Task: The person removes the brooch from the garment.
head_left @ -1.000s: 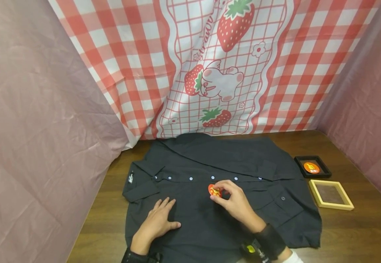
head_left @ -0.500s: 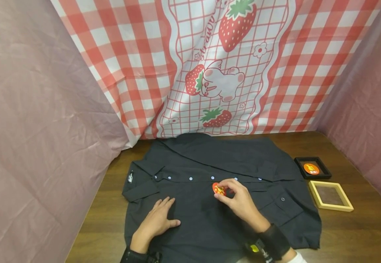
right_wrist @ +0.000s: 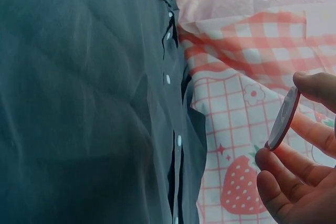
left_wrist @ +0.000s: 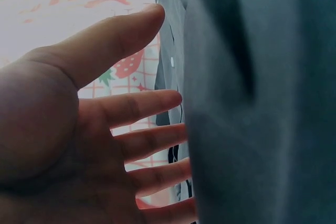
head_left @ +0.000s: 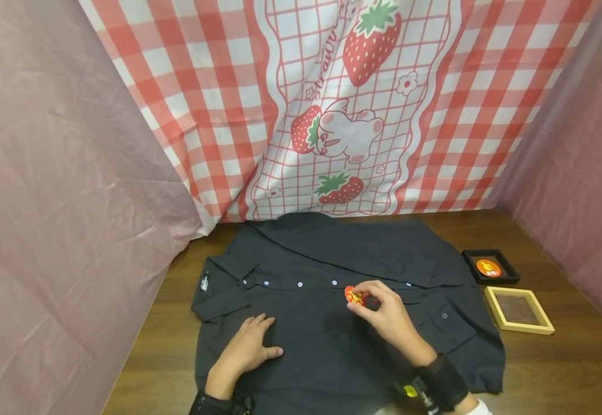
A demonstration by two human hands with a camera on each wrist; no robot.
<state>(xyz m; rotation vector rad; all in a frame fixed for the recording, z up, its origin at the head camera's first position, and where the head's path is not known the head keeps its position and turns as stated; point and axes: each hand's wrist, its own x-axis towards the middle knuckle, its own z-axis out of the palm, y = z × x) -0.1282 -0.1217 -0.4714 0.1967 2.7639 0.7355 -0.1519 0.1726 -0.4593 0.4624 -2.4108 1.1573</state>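
Note:
A dark button-up shirt (head_left: 301, 328) lies spread on the table, its collar to the left and a row of pale buttons running across it. My left hand (head_left: 249, 346) rests on the shirt with fingers spread; the left wrist view shows those fingers (left_wrist: 147, 140) straight, tips at the cloth. Above the shirt's button row, my right hand (head_left: 386, 314) pinches a round red and yellow pin badge (head_left: 354, 295) between thumb and fingers. Edge-on in the right wrist view, the badge (right_wrist: 284, 119) shows its pale back and stands apart from the cloth.
On the wooden table (head_left: 565, 369) at the right sits a black square frame (head_left: 508, 275) holding an orange round badge (head_left: 488, 268). Just in front of it lies a pale yellow frame (head_left: 524, 327). A red checked strawberry cloth (head_left: 228, 115) hangs behind, with pink drapes (head_left: 72, 202) at both sides.
My right hand has moved slightly to the right over the shirt, carrying the badge along. The left hand has stayed in place on the shirt.

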